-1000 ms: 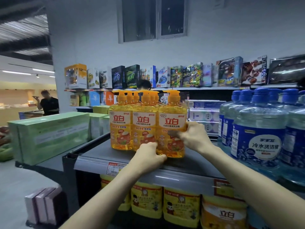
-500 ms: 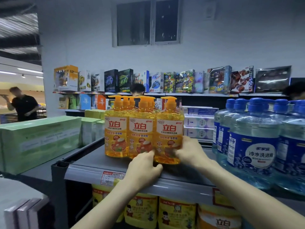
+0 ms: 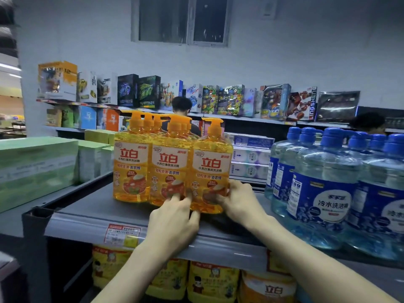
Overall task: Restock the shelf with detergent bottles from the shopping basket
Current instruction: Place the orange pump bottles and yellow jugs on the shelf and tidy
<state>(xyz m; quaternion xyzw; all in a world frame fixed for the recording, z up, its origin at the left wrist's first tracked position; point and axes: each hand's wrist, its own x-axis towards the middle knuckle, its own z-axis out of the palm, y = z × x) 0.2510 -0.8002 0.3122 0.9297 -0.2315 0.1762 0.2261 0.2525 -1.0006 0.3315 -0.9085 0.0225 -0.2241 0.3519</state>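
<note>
Several yellow detergent bottles with orange pump tops stand in rows on the grey top shelf (image 3: 91, 224). The front right bottle (image 3: 211, 165) stands upright beside the middle bottle (image 3: 169, 162) and the left bottle (image 3: 131, 160). My right hand (image 3: 238, 201) grips the lower right side of the front right bottle, thumb on its label. My left hand (image 3: 175, 219) reaches over the shelf edge, and its extended fingertips touch the lower fronts of the middle and right bottles. The shopping basket is out of view.
Large clear jugs with blue caps (image 3: 323, 189) crowd the shelf on the right. Green boxes (image 3: 37, 169) lie at the left. Yellow tubs (image 3: 212, 281) fill the shelf below. Toy boxes (image 3: 229, 99) line a far shelf, where a person (image 3: 181, 106) stands.
My right hand has slid from the label's middle down to the bottle's lower part. My left hand's fingers have straightened against the bottle bases. The view has shifted slightly.
</note>
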